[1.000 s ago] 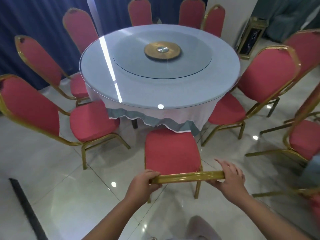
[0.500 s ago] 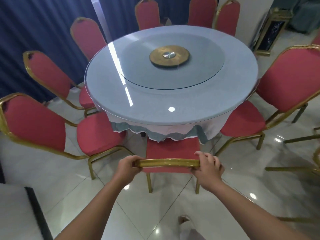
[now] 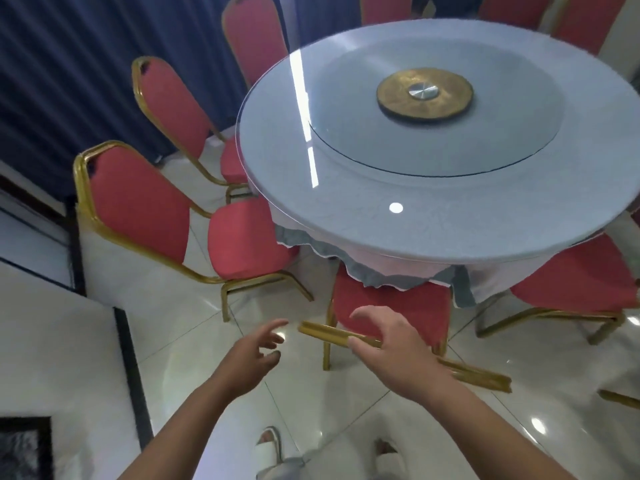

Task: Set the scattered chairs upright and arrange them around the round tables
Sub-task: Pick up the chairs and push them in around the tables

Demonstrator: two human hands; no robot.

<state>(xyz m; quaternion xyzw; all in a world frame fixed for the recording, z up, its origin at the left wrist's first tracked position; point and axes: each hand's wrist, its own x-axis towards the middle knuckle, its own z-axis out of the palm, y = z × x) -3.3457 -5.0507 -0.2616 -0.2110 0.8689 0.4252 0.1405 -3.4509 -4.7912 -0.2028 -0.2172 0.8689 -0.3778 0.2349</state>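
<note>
Both hands have come off the chair since a moment ago: my left hand spread and clear of it, my right hand spread just above its back. Lower centre of frame, its seat sits tucked under the tabletop; I'd check it faces square before leaving.

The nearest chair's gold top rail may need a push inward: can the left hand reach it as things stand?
Probably yes. The left hand hovers open just off the bare left end of the rail, with nothing between them. The right hand is further along the rail, clear of that end.
</note>
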